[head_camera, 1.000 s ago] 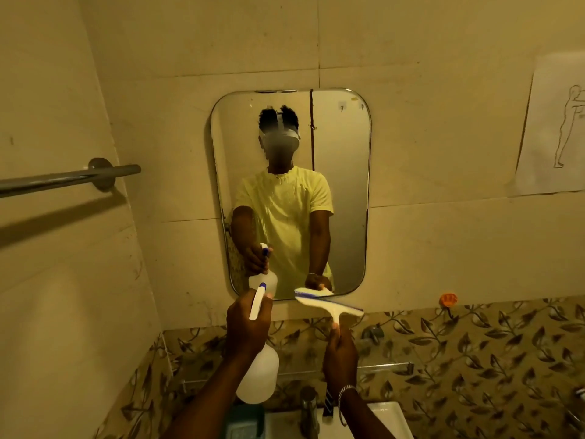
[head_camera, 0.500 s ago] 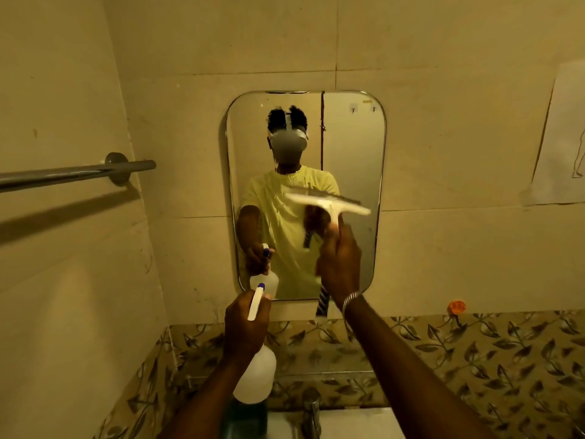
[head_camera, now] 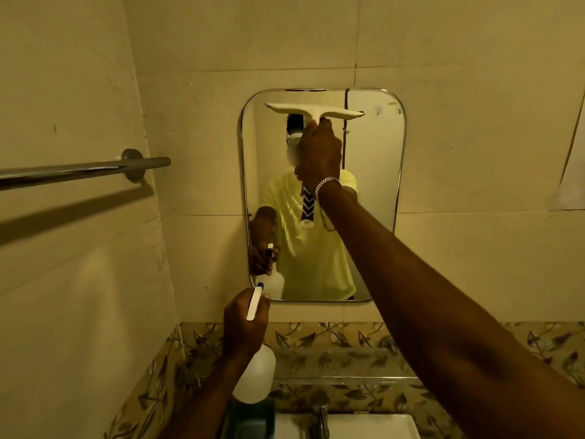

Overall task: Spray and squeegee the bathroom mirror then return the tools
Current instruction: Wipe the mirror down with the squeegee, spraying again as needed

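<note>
A rounded rectangular mirror (head_camera: pixel 373 191) hangs on the tiled wall straight ahead. My right hand (head_camera: pixel 319 150) is raised and grips the white squeegee (head_camera: pixel 313 111) by its handle. Its blade lies level against the glass near the mirror's top edge. The blue-and-white handle end shows below my wrist. My left hand (head_camera: pixel 243 324) is low, under the mirror's bottom left corner, closed on the neck of a white spray bottle (head_camera: pixel 255 380) with its nozzle toward the glass.
A metal towel bar (head_camera: pixel 79 169) juts from the left wall at mirror height. Below are a tap (head_camera: pixel 320 413), a white sink (head_camera: pixel 373 427) and a dark container (head_camera: pixel 253 421). A paper sheet (head_camera: pixel 574 172) is stuck to the wall at the right.
My right hand has lifted the squeegee from below the mirror, past its middle, up to its top edge. The left hand with the spray bottle has stayed put.
</note>
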Action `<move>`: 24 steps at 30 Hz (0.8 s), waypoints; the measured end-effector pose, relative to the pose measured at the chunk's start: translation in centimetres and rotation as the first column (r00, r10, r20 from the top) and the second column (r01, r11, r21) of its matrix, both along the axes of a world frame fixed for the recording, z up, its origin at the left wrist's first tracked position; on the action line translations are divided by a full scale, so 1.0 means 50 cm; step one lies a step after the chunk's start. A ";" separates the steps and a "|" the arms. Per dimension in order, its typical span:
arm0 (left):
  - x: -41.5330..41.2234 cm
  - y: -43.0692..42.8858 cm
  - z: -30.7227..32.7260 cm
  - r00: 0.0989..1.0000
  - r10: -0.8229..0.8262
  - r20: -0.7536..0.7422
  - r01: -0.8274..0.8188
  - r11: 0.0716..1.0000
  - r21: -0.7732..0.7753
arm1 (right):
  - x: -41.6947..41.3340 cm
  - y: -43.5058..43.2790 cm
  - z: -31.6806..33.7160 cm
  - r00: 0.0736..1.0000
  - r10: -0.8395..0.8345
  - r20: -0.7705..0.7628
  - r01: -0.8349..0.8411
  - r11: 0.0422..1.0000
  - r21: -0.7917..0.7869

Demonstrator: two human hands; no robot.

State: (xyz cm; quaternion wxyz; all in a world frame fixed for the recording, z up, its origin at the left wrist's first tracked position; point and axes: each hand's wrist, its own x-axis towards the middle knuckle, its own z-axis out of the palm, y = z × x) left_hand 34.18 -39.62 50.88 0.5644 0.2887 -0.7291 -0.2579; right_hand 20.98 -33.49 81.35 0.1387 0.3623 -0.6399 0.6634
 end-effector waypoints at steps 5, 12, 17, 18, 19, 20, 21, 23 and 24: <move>0.003 -0.016 -0.003 1.000 0.002 -0.018 -0.003 0.999 -0.034 | 0.025 -0.017 -0.129 0.999 -0.037 -0.026 0.038 0.998 0.046; 0.007 -0.019 -0.020 1.000 -0.005 0.008 0.005 1.000 -0.016 | 0.019 -0.005 -0.431 0.998 -0.057 0.001 0.057 0.995 0.077; 0.010 -0.012 -0.035 0.999 0.006 0.033 -0.007 1.000 0.006 | 0.031 0.012 -0.609 0.995 -0.087 0.055 0.074 0.977 0.199; 0.012 -0.011 -0.038 0.999 0.004 0.036 -0.004 1.000 0.005 | 0.035 0.015 -0.638 0.993 -0.096 0.065 0.079 0.971 0.226; 0.013 -0.009 -0.040 0.999 0.001 0.039 -0.001 1.000 0.005 | 0.038 0.019 -0.664 0.992 -0.100 0.081 0.077 0.964 0.256; 0.016 -0.008 -0.042 0.999 -0.001 0.041 0.001 1.000 0.007 | 0.041 0.022 -0.688 0.990 -0.102 0.096 0.072 0.957 0.280; 0.018 -0.007 -0.045 0.999 0.000 0.042 -0.001 1.000 0.009 | 0.044 0.025 -0.712 0.988 -0.108 0.113 0.068 0.949 0.308; 0.023 -0.008 -0.053 0.999 0.012 0.046 -0.013 1.000 0.020 | 0.046 0.032 -0.755 0.981 -0.111 0.159 0.049 0.935 0.353; 0.024 -0.008 -0.058 0.999 0.016 0.051 -0.018 0.999 0.029 | 0.046 0.038 -0.773 0.975 -0.117 0.189 0.039 0.927 0.373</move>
